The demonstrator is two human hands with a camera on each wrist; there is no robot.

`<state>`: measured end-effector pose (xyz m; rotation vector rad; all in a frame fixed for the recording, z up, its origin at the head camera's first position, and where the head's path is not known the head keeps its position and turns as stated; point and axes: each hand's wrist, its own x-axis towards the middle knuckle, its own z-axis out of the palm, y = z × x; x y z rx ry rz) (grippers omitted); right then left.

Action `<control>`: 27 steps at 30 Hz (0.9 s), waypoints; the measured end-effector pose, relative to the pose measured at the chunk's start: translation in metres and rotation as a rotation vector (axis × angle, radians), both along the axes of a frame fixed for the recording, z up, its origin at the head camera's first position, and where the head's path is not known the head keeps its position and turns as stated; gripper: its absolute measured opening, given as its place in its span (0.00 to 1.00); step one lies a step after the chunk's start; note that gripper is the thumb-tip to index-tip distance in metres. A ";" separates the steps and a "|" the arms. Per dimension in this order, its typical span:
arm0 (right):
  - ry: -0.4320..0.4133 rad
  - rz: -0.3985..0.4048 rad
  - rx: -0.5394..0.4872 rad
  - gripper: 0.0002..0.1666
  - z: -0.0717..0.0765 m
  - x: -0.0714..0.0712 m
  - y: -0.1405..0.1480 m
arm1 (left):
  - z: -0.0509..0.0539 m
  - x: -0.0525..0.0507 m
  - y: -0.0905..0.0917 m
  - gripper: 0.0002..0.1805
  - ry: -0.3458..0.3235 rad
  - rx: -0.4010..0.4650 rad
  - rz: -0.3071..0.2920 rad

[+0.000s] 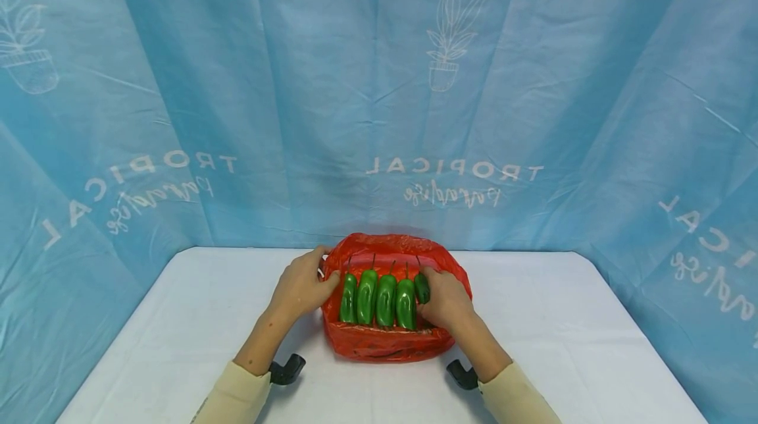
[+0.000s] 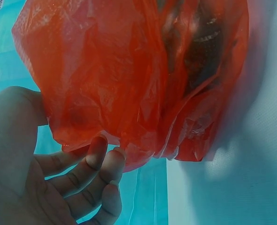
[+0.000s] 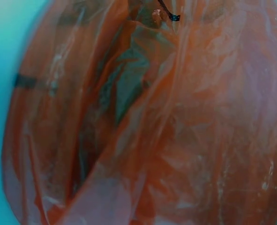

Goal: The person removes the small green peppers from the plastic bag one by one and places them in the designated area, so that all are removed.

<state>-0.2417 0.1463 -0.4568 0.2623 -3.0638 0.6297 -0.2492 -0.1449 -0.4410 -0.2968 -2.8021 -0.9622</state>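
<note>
A red plastic bag stands open on the table, with several glossy green peppers side by side in its mouth, dark stems pointing away from me. My left hand grips the bag's left rim, thumb over the edge inside. In the left wrist view, the fingers curl behind the red film. Reaching in from the right side, my right hand holds the rightmost pepper by its upper part. Red film fills the right wrist view and hides that hand; a dark stem shows at the top.
A white-covered table lies under the bag. Behind and at both sides hangs a blue printed curtain, close to the table's far edge. A black curved piece sits at the left wrist and another at the right.
</note>
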 end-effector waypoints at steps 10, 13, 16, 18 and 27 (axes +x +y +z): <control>-0.002 -0.011 -0.018 0.49 0.002 0.001 0.001 | -0.001 -0.001 -0.001 0.24 0.009 0.000 -0.002; -0.004 -0.012 -0.024 0.49 0.005 0.002 0.001 | -0.001 0.000 -0.002 0.24 0.009 -0.001 -0.004; -0.011 -0.016 -0.032 0.49 0.007 0.003 0.000 | -0.001 0.000 -0.002 0.24 0.006 0.009 -0.004; -0.016 -0.019 -0.038 0.49 0.009 0.003 0.000 | -0.001 -0.001 -0.001 0.23 0.005 0.017 -0.001; 0.011 0.003 -0.048 0.48 0.011 0.005 0.000 | -0.001 0.000 0.001 0.24 0.017 0.036 0.011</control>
